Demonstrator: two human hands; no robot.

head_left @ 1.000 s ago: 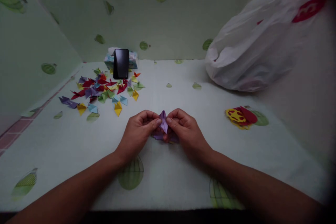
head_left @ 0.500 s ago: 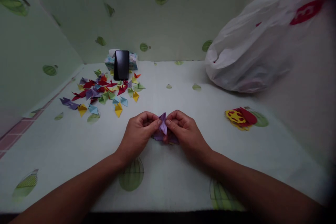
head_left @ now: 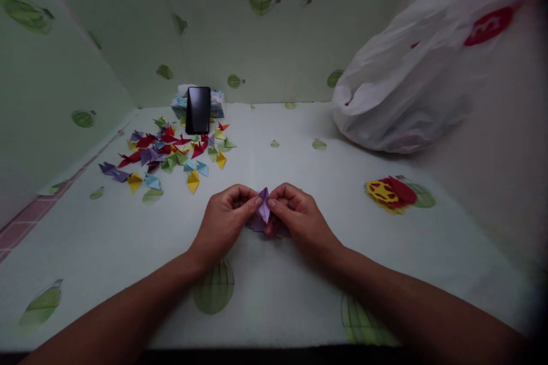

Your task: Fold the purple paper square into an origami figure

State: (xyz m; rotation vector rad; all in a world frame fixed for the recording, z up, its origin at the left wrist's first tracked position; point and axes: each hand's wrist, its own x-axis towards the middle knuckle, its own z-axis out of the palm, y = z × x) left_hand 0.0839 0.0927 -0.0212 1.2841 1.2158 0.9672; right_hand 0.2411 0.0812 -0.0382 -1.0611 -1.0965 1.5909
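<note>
Between my two hands, at the middle of the table, is a small purple folded paper (head_left: 264,209), narrow and pointed at the top. My left hand (head_left: 231,212) pinches its left side between thumb and fingers. On the other side, my right hand (head_left: 296,211) has its thumb and fingertips closed on the right edge. More purple paper (head_left: 257,224) lies on the table beneath the hands, partly hidden by the fingers.
Many-coloured folded paper pieces (head_left: 165,151) lie heaped at the back left. A phone (head_left: 198,110) leans against a tissue box (head_left: 217,104) behind them. Red and yellow paper cutouts (head_left: 390,193) lie at the right. A white plastic bag (head_left: 402,85) stands at the back right.
The purple folded paper has turned slightly and shows more of its flat face. Both hands keep their pinch in nearly the same place. The whole view has shifted a little.
</note>
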